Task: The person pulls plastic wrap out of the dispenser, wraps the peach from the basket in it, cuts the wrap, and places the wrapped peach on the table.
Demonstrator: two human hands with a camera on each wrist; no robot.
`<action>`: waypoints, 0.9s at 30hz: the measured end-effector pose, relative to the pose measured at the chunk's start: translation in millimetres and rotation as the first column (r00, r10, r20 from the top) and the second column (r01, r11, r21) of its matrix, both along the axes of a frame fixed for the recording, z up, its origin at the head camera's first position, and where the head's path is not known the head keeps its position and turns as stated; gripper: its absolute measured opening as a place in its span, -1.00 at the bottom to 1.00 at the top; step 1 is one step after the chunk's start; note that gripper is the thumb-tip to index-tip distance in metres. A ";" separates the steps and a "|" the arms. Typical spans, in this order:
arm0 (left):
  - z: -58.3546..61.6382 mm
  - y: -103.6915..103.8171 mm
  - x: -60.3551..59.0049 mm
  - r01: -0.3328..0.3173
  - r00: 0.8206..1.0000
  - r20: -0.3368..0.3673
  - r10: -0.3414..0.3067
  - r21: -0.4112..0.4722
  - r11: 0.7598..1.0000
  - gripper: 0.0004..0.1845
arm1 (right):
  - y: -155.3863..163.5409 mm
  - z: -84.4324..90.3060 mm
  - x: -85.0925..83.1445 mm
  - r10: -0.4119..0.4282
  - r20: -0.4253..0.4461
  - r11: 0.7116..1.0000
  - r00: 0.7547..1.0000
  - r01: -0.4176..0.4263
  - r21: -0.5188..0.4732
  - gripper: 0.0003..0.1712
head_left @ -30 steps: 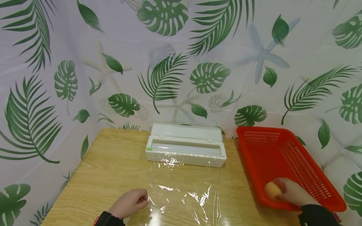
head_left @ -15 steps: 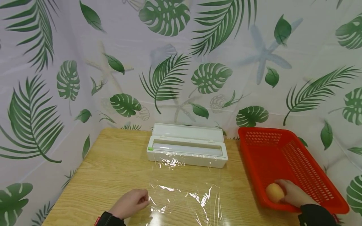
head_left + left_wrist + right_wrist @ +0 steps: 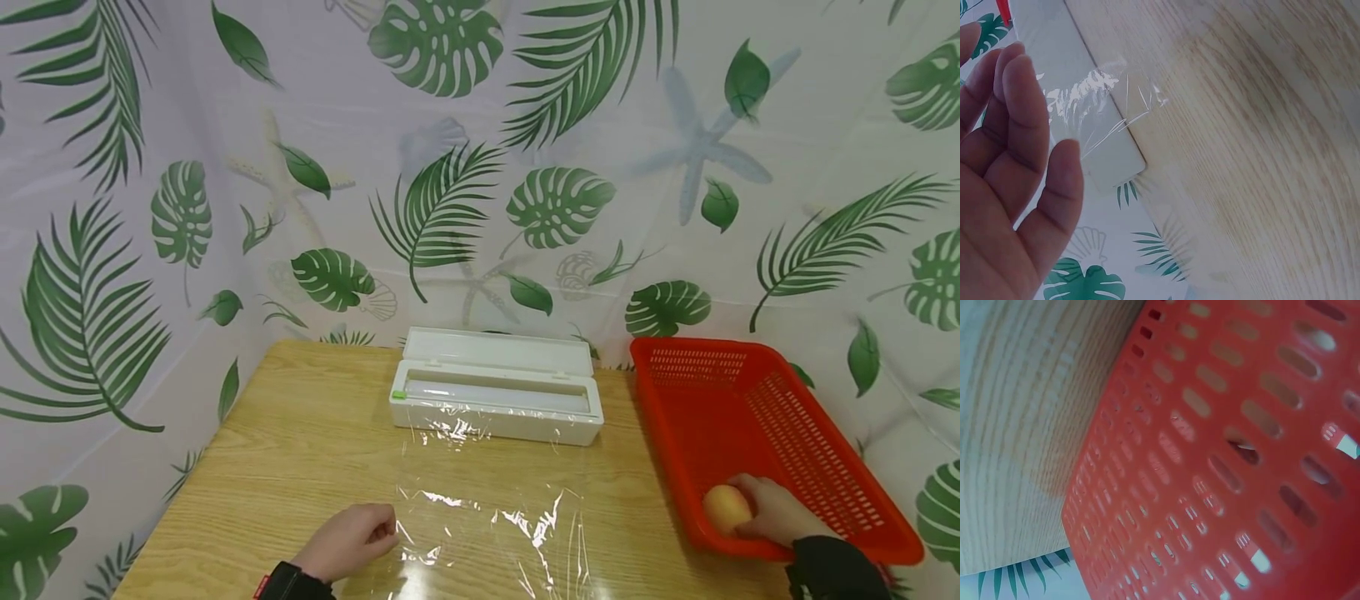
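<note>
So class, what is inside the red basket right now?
Inside the red basket lies one yellowish round fruit at the near corner, with the right hand curled round it. The hand covers the fruit's far side; the rest of the basket floor shows nothing else.

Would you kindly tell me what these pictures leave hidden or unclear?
- Head view: the right hand covers the far side of the yellowish fruit; its kind is unclear.
- Right wrist view: only the red basket shows.
- Head view: the cling film sheet's near edge is cut off.
</note>
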State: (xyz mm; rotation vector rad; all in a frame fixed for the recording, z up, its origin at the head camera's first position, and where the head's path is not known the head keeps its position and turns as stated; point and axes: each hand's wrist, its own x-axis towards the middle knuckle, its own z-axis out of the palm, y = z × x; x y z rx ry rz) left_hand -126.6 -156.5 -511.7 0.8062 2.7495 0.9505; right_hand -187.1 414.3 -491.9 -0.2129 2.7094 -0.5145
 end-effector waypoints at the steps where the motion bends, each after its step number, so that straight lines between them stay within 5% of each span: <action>1: -0.1 0.4 -0.1 0.000 1.000 0.003 0.000 0.001 1.000 -0.83 | 0.3 0.3 0.0 -0.002 0.000 1.000 1.000 0.002 0.009 -0.29; 11: -1.8 1.4 -0.3 0.005 1.000 0.012 -0.005 0.001 1.000 -0.83 | -5.5 9.4 6.0 -0.035 -0.040 0.993 0.999 0.040 0.113 -0.18; 19: -3.7 2.2 0.8 0.007 1.000 -0.004 -0.007 -0.002 1.000 -0.82 | -19.3 46.0 14.3 -0.140 -0.153 0.979 0.978 0.160 0.129 0.02; 27: -4.2 2.6 1.6 0.001 1.000 0.009 -0.001 0.003 1.000 -0.83 | -28.3 79.6 24.3 -0.145 -0.256 0.981 0.956 0.173 0.090 0.03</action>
